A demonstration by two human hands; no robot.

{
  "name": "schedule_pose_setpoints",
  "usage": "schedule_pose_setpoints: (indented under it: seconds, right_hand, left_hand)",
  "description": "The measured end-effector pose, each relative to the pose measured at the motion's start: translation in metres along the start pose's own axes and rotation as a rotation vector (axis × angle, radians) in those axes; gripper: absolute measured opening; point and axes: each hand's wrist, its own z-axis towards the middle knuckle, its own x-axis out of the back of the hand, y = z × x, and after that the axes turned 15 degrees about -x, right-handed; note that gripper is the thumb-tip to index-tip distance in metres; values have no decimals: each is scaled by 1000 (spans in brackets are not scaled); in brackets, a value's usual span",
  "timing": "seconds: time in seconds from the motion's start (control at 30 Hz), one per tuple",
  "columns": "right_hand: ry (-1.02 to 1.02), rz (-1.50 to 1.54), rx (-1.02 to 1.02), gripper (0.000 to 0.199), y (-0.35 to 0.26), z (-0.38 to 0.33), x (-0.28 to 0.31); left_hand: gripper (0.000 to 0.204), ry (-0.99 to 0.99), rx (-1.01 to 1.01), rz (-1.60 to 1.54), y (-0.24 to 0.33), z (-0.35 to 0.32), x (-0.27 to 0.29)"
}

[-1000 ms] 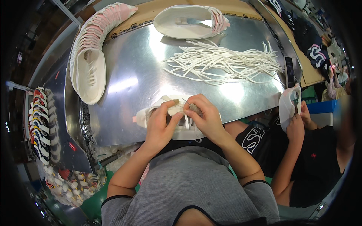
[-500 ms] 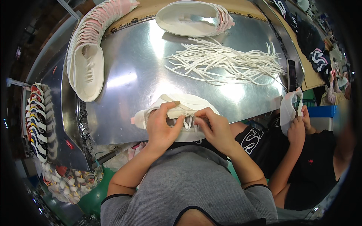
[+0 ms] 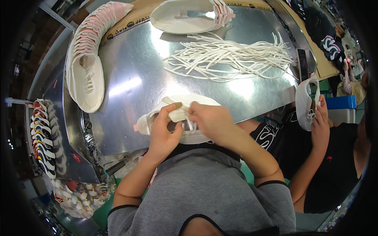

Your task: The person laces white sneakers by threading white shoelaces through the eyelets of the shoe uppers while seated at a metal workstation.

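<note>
A white shoe upper [image 3: 191, 137] lies at the near edge of the metal table, its pink tab pointing left. My left hand [image 3: 162, 129] grips it by the opening, index finger on top and thumb inside. Across the opening a white shoelace [image 3: 191, 125] runs in loops through the eyelets. Over the tongue area, my right hand [image 3: 212, 121] is closed, fingertips pinched at the lace; its knuckles hide the exact grip. Behind them a pile of loose white laces [image 3: 232, 59] spreads over the table.
A long curved row of nested white uppers [image 3: 84, 74] stands at the left, another stack [image 3: 187, 23] at the back. A dark phone-like object [image 3: 303, 65] lies at the right edge. Beside me a co-worker's hands [image 3: 321, 118] hold another white upper [image 3: 305, 104]. Colourful pieces [image 3: 42, 137] hang far left.
My right hand has moved up and left across the upper, from the eyelets to near my left fingertips. My left hand still holds the upper. The whole view has shifted slightly.
</note>
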Motion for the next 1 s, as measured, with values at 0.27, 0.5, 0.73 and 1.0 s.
schedule_pose_setpoints:
  seconds: [0.27, 0.5, 0.73, 1.0]
  right_hand:
    - [222, 382, -230, 18, 34, -15, -14]
    - [462, 344, -178, 17, 43, -2, -34]
    - [96, 230, 392, 21, 41, -21, -14]
    - [157, 145, 370, 18, 35, -15, -22]
  left_hand:
    - [36, 0, 73, -126, 4, 19, -7]
    - [30, -75, 216, -459, 7, 12, 26]
    - [41, -83, 231, -176, 20, 25, 8]
    - [43, -48, -7, -12, 9, 18, -5]
